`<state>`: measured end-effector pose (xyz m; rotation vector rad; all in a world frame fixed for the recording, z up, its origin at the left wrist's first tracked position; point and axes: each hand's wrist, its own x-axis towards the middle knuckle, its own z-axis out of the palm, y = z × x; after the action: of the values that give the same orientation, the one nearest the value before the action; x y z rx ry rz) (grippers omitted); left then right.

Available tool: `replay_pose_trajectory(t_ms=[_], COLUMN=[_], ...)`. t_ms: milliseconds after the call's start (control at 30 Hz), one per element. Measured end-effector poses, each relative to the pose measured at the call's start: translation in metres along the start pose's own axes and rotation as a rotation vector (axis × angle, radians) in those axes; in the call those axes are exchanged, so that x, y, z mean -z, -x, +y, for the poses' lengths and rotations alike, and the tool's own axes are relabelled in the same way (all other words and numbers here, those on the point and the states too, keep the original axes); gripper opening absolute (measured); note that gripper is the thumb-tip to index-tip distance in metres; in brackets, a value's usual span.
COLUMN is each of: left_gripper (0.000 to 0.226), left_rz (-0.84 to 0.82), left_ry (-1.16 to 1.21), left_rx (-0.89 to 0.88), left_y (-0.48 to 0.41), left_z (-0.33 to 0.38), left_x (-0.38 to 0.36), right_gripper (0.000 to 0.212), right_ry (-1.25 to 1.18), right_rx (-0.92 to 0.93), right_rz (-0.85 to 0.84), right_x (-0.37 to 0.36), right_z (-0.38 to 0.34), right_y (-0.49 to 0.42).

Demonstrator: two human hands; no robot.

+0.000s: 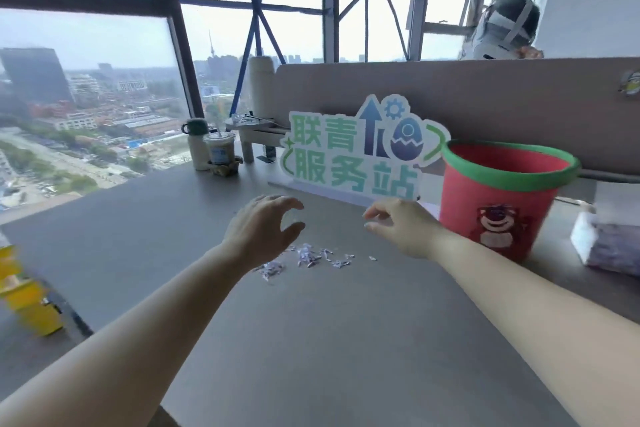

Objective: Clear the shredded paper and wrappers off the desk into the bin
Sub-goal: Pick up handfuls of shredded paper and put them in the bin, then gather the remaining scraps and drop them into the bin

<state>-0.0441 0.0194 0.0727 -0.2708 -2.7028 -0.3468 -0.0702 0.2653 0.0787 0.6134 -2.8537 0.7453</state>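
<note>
The white and pale violet scraps of shredded paper (306, 258) lie in a loose, thin scatter on the flat grey desk (311, 340), near its middle. One small scrap lies apart at the right end of the scatter.

The left hand (259, 229) is over the desk at the left end of the scatter, and its wrist overlaps the nearest scraps in this view. Its fingers are spread and gently curved, thumb and forefinger apart. It holds nothing.

The right hand (401, 229) is on the far right side of the scatter, apart from it. Its fingers are loosely extended toward the left hand. It holds nothing. Whether either hand touches the desk cannot be told.

The round red bin with a green rim and a bear picture (467, 191) stands upright on the desk, just beside the right forearm.

A white and green cut-out sign with large characters (353, 156) stands behind both hands. A clear-wrapped tissue pack (609, 239) lies right of the bin. A cream flask (197, 146) and a lidded drink cup (220, 149) stand at the far edge by the window. A beige divider panel (450, 94) runs behind the sign.
</note>
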Motion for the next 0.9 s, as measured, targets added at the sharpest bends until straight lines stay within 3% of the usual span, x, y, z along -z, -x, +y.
replay_pose_trajectory(t_ms=[267, 467, 667, 900], left_gripper=[0.071, 0.093, 0.110, 0.109], left_rz=[-0.227, -0.309, -0.306, -0.279], left_ry=[0.003, 0.052, 0.027, 0.027], left_rx=[0.226, 0.409, 0.447, 0.384], left_y=[0.063, 0.079, 0.068, 0.047], left_z=[-0.058, -0.072, -0.075, -0.083], left_x=[-0.020, -0.040, -0.053, -0.063], right_gripper=[0.060, 0.084, 0.089, 0.075], right_ry=[-0.011, 0.104, 0.096, 0.060], right_rx=[-0.054, -0.143, -0.107, 0.028], right_rz=[-0.201, -0.254, -0.241, -0.168], right_x=[-0.069, -0.097, -0.112, -0.135], right_z=[0.000, 0.008, -0.006, -0.025], right_y=[0.000, 0.002, -0.011, -0.045])
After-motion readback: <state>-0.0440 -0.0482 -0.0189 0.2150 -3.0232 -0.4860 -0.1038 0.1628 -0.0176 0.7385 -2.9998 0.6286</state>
